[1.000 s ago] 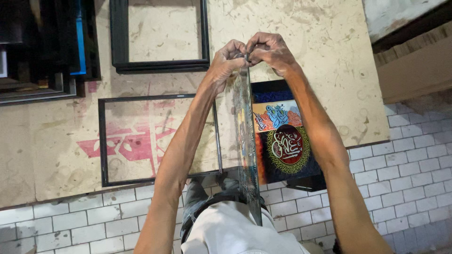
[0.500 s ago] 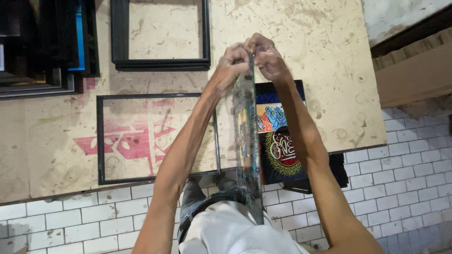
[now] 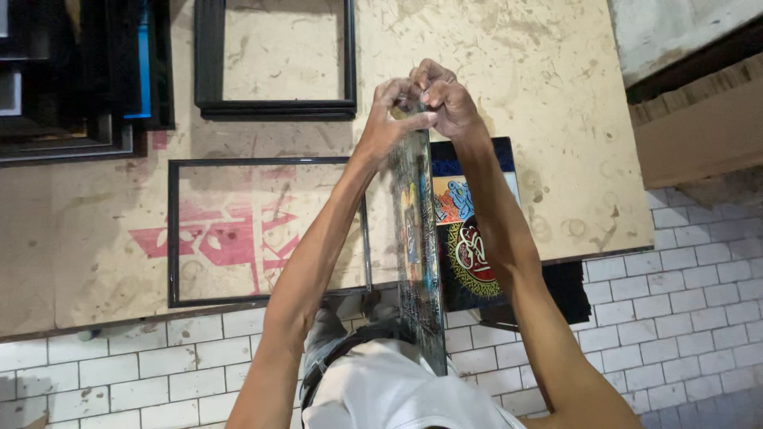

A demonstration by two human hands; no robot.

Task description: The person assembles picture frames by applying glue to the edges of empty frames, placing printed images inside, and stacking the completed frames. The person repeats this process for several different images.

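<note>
A: What marks or packages show, and where?

B: At nine o'clock from the middle, a faded red mark (image 3: 230, 242) with leaf shapes is painted on the bench (image 3: 556, 95); a thin black frame (image 3: 266, 230) lies around it. At three o'clock from the glass lies a dark picture (image 3: 469, 230) with a round gold and red emblem and a blue patch of lettering above it; I leave the writing unread. At two o'clock, past the bench edge, sits a plain brown cardboard box (image 3: 699, 127).

A: And the glass itself?

B: The glass sheet (image 3: 420, 254) stands on edge, running from the body at six o'clock up to the hands at twelve; its face mirrors the picture's colours.

A: The hands?

B: The left hand (image 3: 391, 115) has its fingers curled, pinching the top edge of the sheet; the right hand (image 3: 445, 99) is bunched against it, fingertips pressed onto the same top corner; the two hands touch.

A: Materials?

B: The bench top is pale, scuffed and stained board; the floor (image 3: 119, 365) is small white brick-shaped tiles; a thicker black moulded frame (image 3: 274, 107) lies at eleven o'clock, and a stack of dark frames (image 3: 71, 79), one with a blue edge, sits at ten.
</note>
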